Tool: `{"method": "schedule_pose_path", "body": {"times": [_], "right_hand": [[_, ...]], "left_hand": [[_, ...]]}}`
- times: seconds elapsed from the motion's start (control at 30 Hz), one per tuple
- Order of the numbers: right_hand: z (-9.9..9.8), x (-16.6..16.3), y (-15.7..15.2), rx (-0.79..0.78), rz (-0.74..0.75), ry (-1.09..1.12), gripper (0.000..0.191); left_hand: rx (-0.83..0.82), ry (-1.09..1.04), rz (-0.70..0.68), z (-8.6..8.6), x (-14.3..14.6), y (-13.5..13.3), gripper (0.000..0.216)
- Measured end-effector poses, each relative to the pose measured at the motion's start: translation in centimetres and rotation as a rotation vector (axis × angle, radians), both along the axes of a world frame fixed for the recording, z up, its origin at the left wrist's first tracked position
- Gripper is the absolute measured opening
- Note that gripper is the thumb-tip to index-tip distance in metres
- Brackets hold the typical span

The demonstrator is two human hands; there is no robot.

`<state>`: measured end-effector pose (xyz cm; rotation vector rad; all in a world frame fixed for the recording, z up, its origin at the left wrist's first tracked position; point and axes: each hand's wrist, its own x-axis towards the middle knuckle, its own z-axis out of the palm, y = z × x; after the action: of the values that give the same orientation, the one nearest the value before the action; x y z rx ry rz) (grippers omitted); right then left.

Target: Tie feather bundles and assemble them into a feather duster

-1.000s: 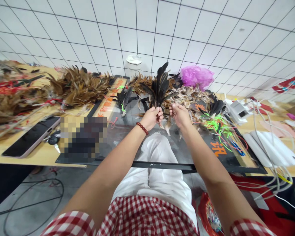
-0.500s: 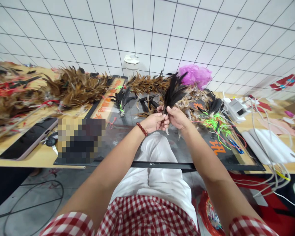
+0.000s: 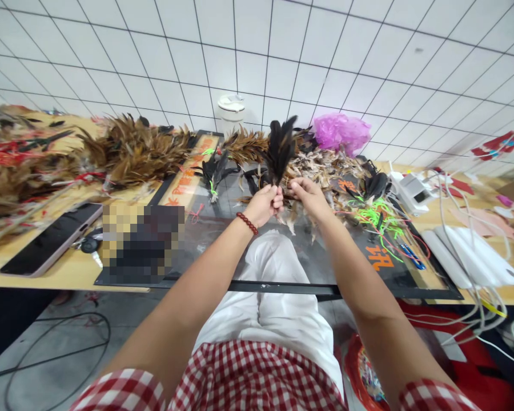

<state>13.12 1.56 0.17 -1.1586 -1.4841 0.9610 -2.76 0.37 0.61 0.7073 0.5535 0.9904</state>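
My left hand (image 3: pixel 265 204), with a beaded bracelet at the wrist, is closed around the base of a bunch of black feathers (image 3: pixel 279 151) that fans upward. Just right of it, my right hand (image 3: pixel 309 197) is apart from the bunch, thumb and finger pinched together. What that pinch holds, if anything, is too small to make out. Behind my right hand spreads a pile of loose brown and pale feathers (image 3: pixel 321 171). A tied black feather bunch (image 3: pixel 214 172) with a green tie lies to the left on the dark glass sheet (image 3: pixel 214 228).
Brown feather bundles (image 3: pixel 141 145) fill the back left. A phone (image 3: pixel 51 240) and keys (image 3: pixel 89 244) lie at left. Green ties (image 3: pixel 374 216), a blue tool (image 3: pixel 412 257), white power banks (image 3: pixel 475 257) and cables are on the right. Behind stand a purple bag (image 3: pixel 341 132) and a white canister (image 3: pixel 231 111).
My hands have come apart. The left one has moved slightly left with the black feather bunch, now more upright. The right one has let go of the bunch.
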Motion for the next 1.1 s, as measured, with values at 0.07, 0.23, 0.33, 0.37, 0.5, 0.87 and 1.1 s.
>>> {"method": "schedule_pose_path", "body": {"times": [0.07, 0.23, 0.33, 0.37, 0.5, 0.87, 1.1], "right_hand": [[-0.5, 0.8, 0.6, 0.11, -0.162, -0.257, 0.021], [-0.9, 1.4, 0.4, 0.215, -0.227, -0.676, 0.023], [-0.5, 1.2, -0.2, 0.26, -0.186, -0.866, 0.023], [-0.4, 1.3, -0.2, 0.255, -0.2, -0.891, 0.019], [-0.2, 1.8, 0.6, 0.166, -0.347, -0.486, 0.015], [0.5, 0.0, 0.0, -0.141, -0.052, 0.476, 0.037], [-0.4, -1.4, 0.0, 0.013, -0.046, 0.277, 0.033]], "left_hand": [[-0.006, -0.025, 0.158, 0.2, -0.1, 0.4, 0.02], [-0.056, -0.011, 0.431, 0.5, -0.6, 1.2, 0.023], [-0.061, -0.016, 0.562, 0.6, -0.8, 1.6, 0.023], [-0.058, -0.021, 0.602, 0.6, -0.9, 1.7, 0.024], [-0.019, -0.01, 0.662, 0.7, -1.0, 1.8, 0.023], [0.046, 0.297, 0.355, -0.1, 0.7, 0.5, 0.022], [0.112, 0.426, 0.262, -0.4, 1.3, 0.0, 0.018]]}}
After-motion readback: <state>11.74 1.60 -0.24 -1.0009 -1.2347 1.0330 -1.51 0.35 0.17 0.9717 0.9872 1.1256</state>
